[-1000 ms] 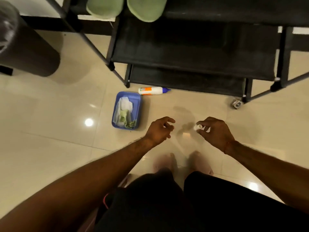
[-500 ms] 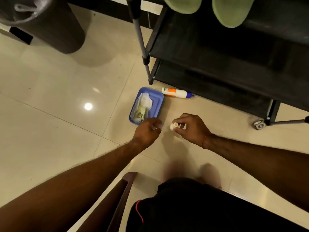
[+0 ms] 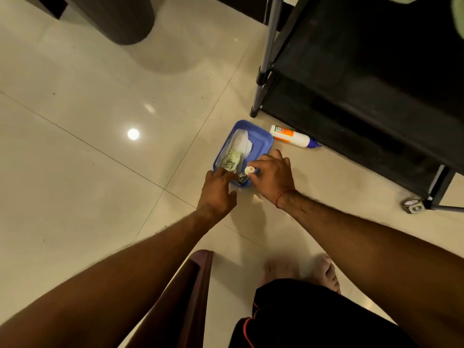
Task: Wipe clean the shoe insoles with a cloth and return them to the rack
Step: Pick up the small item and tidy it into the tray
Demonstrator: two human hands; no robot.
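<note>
The person's right hand pinches a small white cylindrical piece between thumb and forefinger, just above the near corner of the shallow blue plastic tray. The left hand comes in from the other side, its fingers stretched toward a small grey crumpled wad right at their tips. Whether they have closed on it cannot be told. Just beyond both sets of fingertips, a crumpled pale green cloth and a folded white sheet lie in the tray. Farther beyond the right fingers, a white plastic bottle with an orange label and blue cap lies on its side. The pale green insoles show only as a sliver, high and far to the right of the right fingers, on the black fabric-shelved shoe rack. The likely trouble is crowding: both hands work the same corner, and a knock could loosen the light pinch — the white piece would probably roll on the glossy tiled floor toward the rack's underside. A dragging pull on the wad or cloth could also skid the light tray.
</note>
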